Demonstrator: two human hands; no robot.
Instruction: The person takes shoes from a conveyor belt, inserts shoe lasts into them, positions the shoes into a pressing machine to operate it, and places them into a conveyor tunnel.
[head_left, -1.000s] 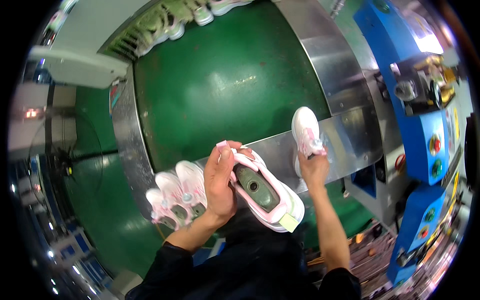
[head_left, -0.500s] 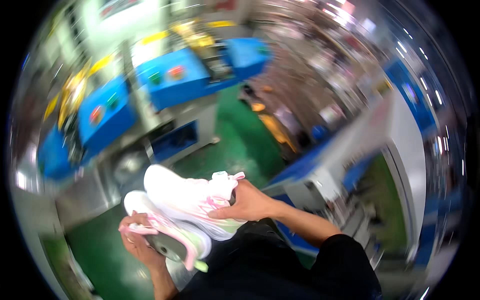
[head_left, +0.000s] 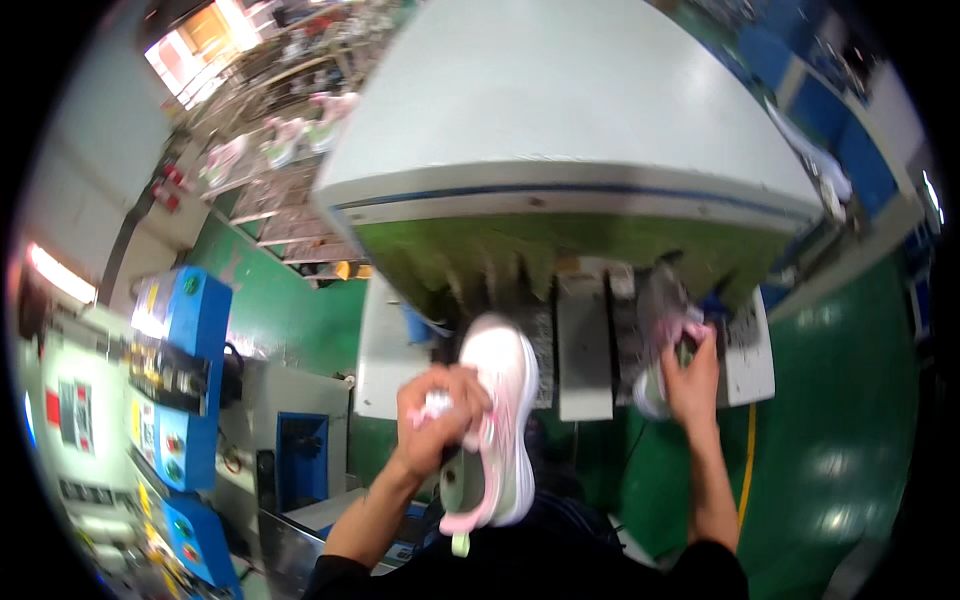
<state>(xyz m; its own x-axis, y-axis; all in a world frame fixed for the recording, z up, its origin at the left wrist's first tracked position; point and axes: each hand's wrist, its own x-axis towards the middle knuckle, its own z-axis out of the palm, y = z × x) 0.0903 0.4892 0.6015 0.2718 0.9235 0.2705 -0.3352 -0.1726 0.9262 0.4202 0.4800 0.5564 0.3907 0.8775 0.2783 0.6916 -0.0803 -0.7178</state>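
My left hand (head_left: 438, 412) is closed on the tongue and laces of a pale pink and white sneaker (head_left: 505, 390). Its toe points away from me, toward the opening of a white box-shaped machine (head_left: 570, 110). My right hand (head_left: 692, 385) grips a second sneaker (head_left: 652, 388) by its pink collar at the right of that opening. The front of this second shoe lies in shadow beneath the ragged green curtain (head_left: 600, 232), over the dark conveyor surface. Whether its sole rests on the conveyor I cannot tell.
A light grey plate (head_left: 584, 365) divides the conveyor lanes. To the left stands a blue and white machine (head_left: 200, 390) with red and green buttons. Behind it, a rack (head_left: 285, 205) carries several pink shoes. A yellow line (head_left: 748, 460) runs along the green floor at right.
I have turned toward the white machine, now in front of me. The two sneakers, held together before, are apart: the right one has moved into the opening, the left stays near my body.
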